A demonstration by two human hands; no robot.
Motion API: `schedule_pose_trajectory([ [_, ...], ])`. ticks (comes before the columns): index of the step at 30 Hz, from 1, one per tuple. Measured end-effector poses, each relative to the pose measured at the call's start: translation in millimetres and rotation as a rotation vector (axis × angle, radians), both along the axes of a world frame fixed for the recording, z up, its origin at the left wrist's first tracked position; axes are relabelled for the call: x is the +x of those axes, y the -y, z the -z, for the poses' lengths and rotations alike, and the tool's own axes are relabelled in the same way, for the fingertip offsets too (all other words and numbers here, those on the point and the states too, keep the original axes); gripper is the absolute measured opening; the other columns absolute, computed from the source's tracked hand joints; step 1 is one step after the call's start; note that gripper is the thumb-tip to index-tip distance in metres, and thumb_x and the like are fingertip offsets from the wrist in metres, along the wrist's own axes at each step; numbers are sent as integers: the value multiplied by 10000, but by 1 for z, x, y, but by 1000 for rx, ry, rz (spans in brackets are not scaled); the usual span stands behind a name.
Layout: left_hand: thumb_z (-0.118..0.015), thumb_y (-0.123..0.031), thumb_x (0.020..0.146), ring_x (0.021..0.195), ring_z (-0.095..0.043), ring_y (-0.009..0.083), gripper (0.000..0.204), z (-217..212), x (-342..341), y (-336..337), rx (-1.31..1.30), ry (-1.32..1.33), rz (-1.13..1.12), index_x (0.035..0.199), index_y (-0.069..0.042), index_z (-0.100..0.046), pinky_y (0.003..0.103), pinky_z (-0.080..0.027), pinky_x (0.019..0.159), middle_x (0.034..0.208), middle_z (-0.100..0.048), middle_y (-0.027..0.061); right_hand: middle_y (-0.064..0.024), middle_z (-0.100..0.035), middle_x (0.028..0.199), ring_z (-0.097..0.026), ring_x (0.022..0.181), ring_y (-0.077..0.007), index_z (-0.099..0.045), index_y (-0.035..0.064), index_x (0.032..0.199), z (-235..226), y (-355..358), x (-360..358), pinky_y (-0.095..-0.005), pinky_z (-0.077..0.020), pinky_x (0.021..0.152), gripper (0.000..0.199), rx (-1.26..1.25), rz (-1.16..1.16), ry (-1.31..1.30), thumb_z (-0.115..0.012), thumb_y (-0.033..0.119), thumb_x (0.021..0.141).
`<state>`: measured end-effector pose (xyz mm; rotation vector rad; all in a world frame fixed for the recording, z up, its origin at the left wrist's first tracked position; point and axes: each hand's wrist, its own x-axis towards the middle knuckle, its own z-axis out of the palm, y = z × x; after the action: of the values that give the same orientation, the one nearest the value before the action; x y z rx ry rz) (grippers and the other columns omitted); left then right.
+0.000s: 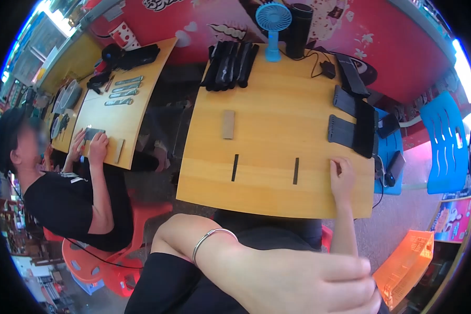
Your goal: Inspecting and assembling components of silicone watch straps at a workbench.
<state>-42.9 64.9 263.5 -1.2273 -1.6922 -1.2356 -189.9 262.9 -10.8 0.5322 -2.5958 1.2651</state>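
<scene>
My left hand, with a silver bangle on its wrist, is raised close to the camera and reaches across my lap to the right. Its fingers are curled together, and whatever is under them is hidden. My right hand rests on the right side of the wooden table, its fingers loosely closed with nothing showing in them. Left of it lie two short black strips, apart and roughly parallel. A flat brown block lies farther back. Dark grey flat pieces sit along the right edge, beyond my right hand.
Black bundles, a blue fan, a black cylinder and a cabled adapter stand at the back. A blue chair and orange crate are right. At a left table, a person handles a dark flat piece.
</scene>
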Motion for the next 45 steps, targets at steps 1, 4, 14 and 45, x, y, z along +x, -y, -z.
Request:
schedule_pose_trajectory([
  [1, -611, -163, 818, 614, -550, 168, 215, 1, 2, 3, -11, 8, -21, 1021, -112, -662, 274, -474, 535, 824, -623, 57, -107, -607, 884, -601, 792, -235, -645, 13, 880, 3, 2, 1, -310, -484, 686, 50, -4, 11, 28, -629, 33, 838],
  [4, -592, -234, 883, 653, -551, 156, 236, 11, 5, 18, -60, -217, -125, 1108, -200, -653, 263, -480, 544, 862, -619, 43, -110, -603, 872, -595, 790, -244, -637, 6, 865, 7, 1, -1, -320, -481, 690, 38, 62, 3, -2, -625, 26, 836],
  [14, -623, -60, 785, 629, -548, 172, 152, 47, 12, 24, -2, -188, -367, 934, -79, -646, 268, -460, 576, 766, -563, 56, -119, -598, 865, -589, 793, -258, -623, 0, 856, 8, 3, 3, -323, -480, 689, 41, -24, -11, -66, -630, 18, 820],
  [45, -630, -182, 824, 796, -643, 313, 280, 244, -219, 210, -829, 755, -1460, 1089, -163, -543, 417, -520, 653, 886, -601, 129, -109, -593, 819, -585, 729, -246, -627, 12, 815, 1, 5, 0, -322, -469, 648, 43, 13, 16, -34, -655, 42, 802],
])
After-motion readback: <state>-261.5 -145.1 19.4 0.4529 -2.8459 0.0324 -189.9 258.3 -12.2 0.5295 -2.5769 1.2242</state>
